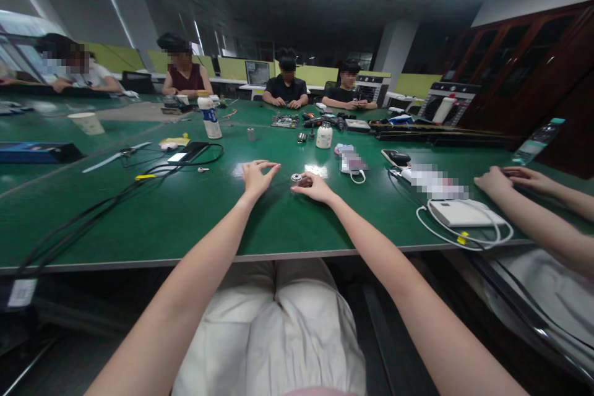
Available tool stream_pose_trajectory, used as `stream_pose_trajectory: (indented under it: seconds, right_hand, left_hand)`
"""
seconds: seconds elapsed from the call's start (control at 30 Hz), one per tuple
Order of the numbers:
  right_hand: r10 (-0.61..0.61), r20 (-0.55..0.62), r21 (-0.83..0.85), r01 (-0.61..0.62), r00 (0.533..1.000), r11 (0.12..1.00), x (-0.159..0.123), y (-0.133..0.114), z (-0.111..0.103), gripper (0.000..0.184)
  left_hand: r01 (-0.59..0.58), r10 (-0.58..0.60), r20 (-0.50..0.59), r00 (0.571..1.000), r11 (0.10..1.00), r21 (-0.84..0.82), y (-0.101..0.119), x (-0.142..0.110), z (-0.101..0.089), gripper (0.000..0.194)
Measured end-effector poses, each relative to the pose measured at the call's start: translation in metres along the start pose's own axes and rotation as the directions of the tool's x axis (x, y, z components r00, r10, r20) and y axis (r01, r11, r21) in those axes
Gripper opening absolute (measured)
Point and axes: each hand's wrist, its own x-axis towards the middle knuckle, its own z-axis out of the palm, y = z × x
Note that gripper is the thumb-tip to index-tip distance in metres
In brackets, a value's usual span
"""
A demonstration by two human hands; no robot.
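Note:
My right hand (317, 188) has its thumb and fingers around a small silver metal cylinder (296, 181) with a round fitting on its top face. The cylinder is upright, at or just above the green tabletop (278, 229). To its left, my left hand (258, 178) hovers over the table with thumb and fingers stretched forward and apart, nothing between them. Farther up the table stands a second small metal cylinder (251, 133). Another short metal part (302, 137) lies beside a white jar (323, 135).
Black cables (106, 198) and a dark phone (188, 153) lie at left, near a white-and-blue bottle (210, 116). On the right are a white box (465, 213) with a looped cord and a co-worker's hands (515, 179). Several people sit across the table.

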Motion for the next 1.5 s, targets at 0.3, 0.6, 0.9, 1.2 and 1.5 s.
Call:
stream_pose_trajectory:
  seconds: [0.3,0.6,0.9,1.2,1.5]
  right_hand:
    - [-0.026,0.019,0.039,0.025,0.999,0.999,0.002,0.005,-0.002,0.043]
    - [-0.035,0.016,0.028,0.034,0.999,0.999,0.005,0.010,-0.001,0.045]
    - [-0.042,0.012,-0.006,0.042,0.999,0.999,0.005,0.011,-0.001,0.044]
    - [-0.048,-0.002,-0.005,0.048,0.999,0.999,0.004,0.008,0.000,0.042]
    - [-0.012,0.007,0.006,0.012,1.000,1.000,0.001,0.003,0.000,0.043]
  left_hand:
    - [-0.235,0.250,0.108,0.962,0.962,-0.137,0.015,-0.009,0.015,0.019]
    - [-0.203,0.246,0.276,0.929,0.964,-0.174,0.016,-0.006,0.018,0.028]
    - [-0.103,0.202,0.218,0.955,0.913,-0.395,0.026,-0.012,0.012,0.031]
    - [-0.151,0.251,0.235,0.939,0.916,-0.373,0.034,-0.019,0.019,0.035]
    - [-0.165,0.201,0.072,0.977,0.925,-0.341,0.034,-0.012,0.010,0.028]
